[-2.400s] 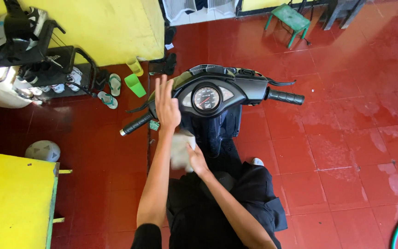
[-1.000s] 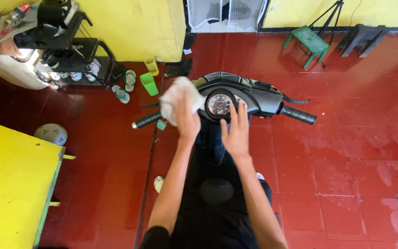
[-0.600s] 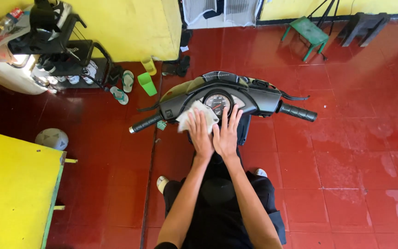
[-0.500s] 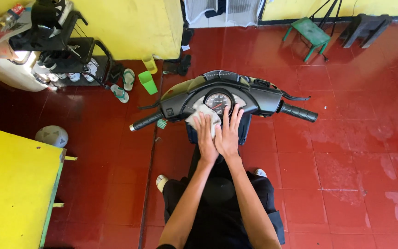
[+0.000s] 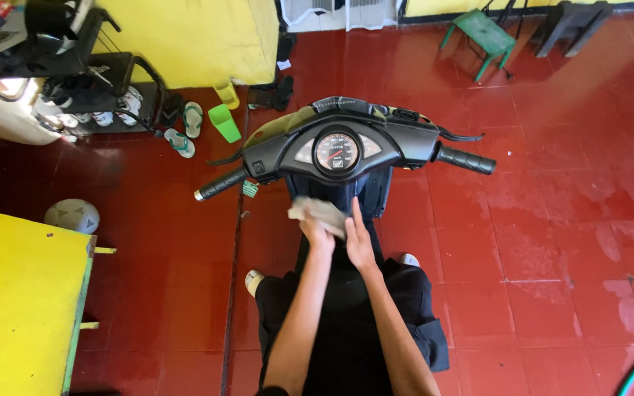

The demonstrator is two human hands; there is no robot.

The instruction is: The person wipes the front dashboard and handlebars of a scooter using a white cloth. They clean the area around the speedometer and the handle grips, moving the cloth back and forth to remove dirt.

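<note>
Your left hand (image 5: 315, 233) grips one pale cloth (image 5: 319, 213) at frame centre, just below the scooter dash (image 5: 337, 152); your right hand (image 5: 359, 242) lies flat, fingers out, beside it. Upper left: two green cups (image 5: 223, 121), two sandals (image 5: 183, 130). One green stool (image 5: 483, 31) up top.

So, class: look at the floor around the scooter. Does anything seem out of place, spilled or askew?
Yes. Pale wet-looking patches mark the red tiled floor right of the scooter. By the shoe rack, two sandals lie loose at odd angles. The left hand holds a cloth; the right hand rests beside it.
</note>
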